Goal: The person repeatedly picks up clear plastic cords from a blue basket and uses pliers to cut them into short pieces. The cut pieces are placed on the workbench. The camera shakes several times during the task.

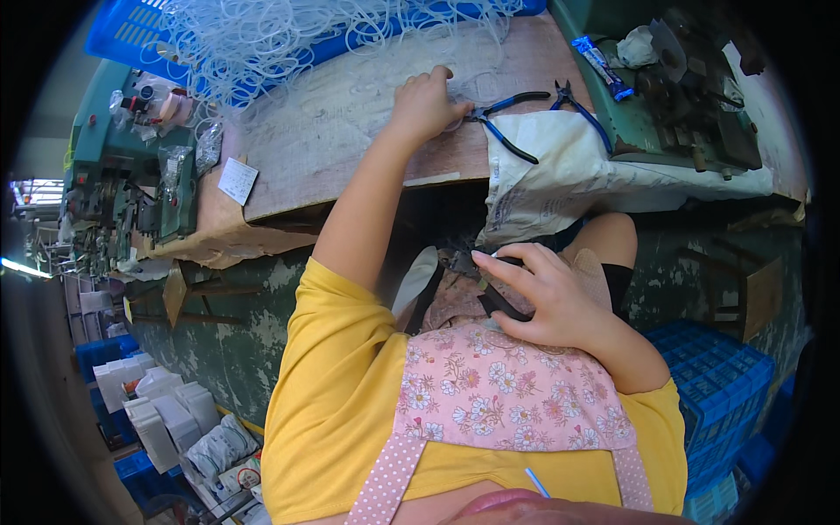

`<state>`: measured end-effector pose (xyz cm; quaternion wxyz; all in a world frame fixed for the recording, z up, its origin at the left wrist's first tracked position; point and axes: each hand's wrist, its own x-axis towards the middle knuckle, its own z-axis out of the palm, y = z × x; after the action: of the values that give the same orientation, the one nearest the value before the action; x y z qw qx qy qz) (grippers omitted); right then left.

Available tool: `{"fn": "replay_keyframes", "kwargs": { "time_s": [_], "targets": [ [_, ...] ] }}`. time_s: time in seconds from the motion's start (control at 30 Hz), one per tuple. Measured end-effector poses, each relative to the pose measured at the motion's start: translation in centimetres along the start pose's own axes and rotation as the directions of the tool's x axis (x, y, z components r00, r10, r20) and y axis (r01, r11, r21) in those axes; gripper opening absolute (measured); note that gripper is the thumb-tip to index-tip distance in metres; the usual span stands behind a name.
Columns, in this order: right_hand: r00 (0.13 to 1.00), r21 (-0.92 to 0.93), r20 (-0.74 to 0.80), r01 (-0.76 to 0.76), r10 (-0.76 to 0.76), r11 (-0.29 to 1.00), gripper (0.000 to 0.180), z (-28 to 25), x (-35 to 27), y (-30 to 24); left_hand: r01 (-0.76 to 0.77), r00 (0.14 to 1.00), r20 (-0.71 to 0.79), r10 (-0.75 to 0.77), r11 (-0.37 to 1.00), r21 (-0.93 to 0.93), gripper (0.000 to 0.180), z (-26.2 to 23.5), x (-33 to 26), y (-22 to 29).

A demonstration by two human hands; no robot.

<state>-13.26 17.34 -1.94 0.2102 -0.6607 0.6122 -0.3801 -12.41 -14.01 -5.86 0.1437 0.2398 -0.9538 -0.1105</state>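
My left hand (424,107) reaches onto the worn tabletop (341,131), thumb and forefinger apart. Thin clear plastic loops (454,124) lie beside its thumb; whether it touches them is hard to see. Low over my lap, my right hand (551,299) is closed round black-handled cutting pliers (500,306), their jaws pointing left and blurred against the dark gap. Just right of my left hand rest blue-and-black pliers (506,131), and a second pair of nippers (577,114) lies on a white cloth sack (547,171).
A blue basket (114,31) heaped with clear plastic loops (254,44) fills the table's far side. Green machines (131,166) stand at left, another machine (691,96) at right. A paper label (237,180) lies at the left edge. Blue crates (713,385) sit at lower right.
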Motion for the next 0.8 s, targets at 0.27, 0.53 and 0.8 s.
{"fn": "replay_keyframes", "kwargs": {
  "time_s": [0.27,0.53,0.8],
  "targets": [
    [0.994,0.048,-0.105,-0.014,0.019,0.999,0.073,-0.3,-0.3,0.6,0.085,0.990,-0.081,-0.116,0.946,-0.313,0.057,-2.1,-4.1,-0.7],
    [0.999,0.041,-0.036,-0.008,0.010,0.999,0.073,-0.2,0.0,0.3,0.120,0.992,-0.016,-0.127,0.967,-0.227,0.057,-4.0,-5.7,-2.4],
    [0.988,0.202,-0.074,-0.116,0.133,0.973,0.076,-0.7,1.0,0.5,0.574,0.819,0.533,-0.213,0.319,-0.754,0.051,-5.5,-5.0,-4.5]
  ]
}}
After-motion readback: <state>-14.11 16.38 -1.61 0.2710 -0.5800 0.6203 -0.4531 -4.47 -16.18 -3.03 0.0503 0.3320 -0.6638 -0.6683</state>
